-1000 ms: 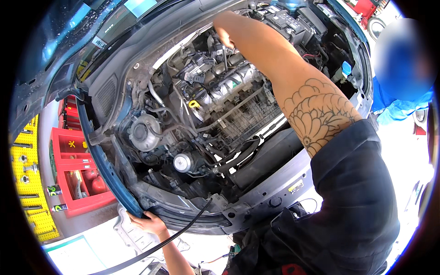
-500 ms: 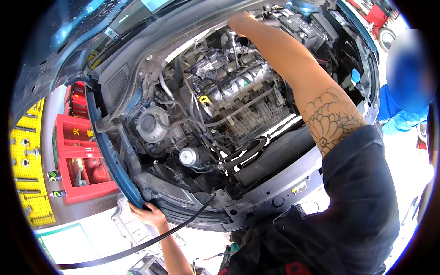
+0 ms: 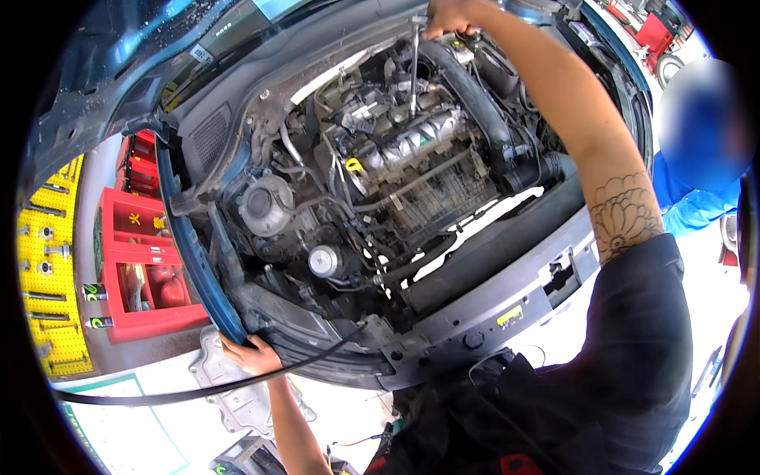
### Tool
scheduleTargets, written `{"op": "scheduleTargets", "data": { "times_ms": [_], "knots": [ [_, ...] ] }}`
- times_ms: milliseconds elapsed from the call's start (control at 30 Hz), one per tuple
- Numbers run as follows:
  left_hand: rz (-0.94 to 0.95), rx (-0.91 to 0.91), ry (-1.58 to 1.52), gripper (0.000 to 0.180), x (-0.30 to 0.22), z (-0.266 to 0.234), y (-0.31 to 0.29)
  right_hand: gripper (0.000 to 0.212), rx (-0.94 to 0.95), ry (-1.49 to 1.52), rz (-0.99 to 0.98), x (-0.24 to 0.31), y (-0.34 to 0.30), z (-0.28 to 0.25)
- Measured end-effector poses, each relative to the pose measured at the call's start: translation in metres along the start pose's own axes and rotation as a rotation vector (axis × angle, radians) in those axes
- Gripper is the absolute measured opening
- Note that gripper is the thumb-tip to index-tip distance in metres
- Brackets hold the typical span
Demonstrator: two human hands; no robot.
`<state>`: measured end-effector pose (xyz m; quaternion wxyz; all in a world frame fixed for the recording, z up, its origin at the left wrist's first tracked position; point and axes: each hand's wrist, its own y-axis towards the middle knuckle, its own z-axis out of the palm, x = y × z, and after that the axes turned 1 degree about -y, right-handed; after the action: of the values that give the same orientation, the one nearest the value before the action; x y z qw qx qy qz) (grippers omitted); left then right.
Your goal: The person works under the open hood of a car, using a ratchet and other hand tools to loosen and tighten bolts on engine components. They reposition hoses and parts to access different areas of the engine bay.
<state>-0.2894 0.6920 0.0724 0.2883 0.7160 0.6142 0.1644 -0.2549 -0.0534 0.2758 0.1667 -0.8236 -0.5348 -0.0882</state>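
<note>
At the far side of the engine bay, my right hand [image 3: 455,17] is closed on the handle end of a ratchet wrench [image 3: 419,20]. From its head a long metal extension bar [image 3: 414,75] runs down to the top of the engine [image 3: 416,142], standing nearly upright; its lower tip is lost among the engine parts. My left hand [image 3: 252,355] rests on the blue fender edge [image 3: 226,317] at the near left corner, thumb and fingers apart, holding no tool. A black strip [image 3: 214,389] passes beside that wrist.
The raised hood [image 3: 103,87] overhangs the far left. Left of the car stand a red cabinet [image 3: 154,313] and a yellow pegboard [image 3: 55,269] with tools. A dark hose [image 3: 475,91] crosses the engine's right side. Another person in blue [image 3: 701,198] is at the right.
My right hand has swung to the right and up, with the wrench head and extension bar now in plain sight. My left hand has stayed on the fender edge.
</note>
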Motion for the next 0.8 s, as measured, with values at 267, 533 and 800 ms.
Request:
{"op": "scheduleTargets", "data": {
  "times_ms": [267, 533, 800],
  "knots": [
    [0.001, -0.013, -0.014, 0.069, 0.003, 0.011, -0.001, 0.023, -0.025, 0.114, 0.02, -0.027, -0.052, -0.016],
    [0.011, -0.011, 0.074, 0.071, 0.002, 0.004, -0.002, 0.023, 0.018, 0.178, 0.04, -0.039, -0.044, 0.01],
    [-0.041, 0.061, 0.058, 0.073, 0.003, -0.001, -0.003, 0.023, 0.075, 0.246, 0.034, -0.035, -0.019, 0.014]
  ]
}}
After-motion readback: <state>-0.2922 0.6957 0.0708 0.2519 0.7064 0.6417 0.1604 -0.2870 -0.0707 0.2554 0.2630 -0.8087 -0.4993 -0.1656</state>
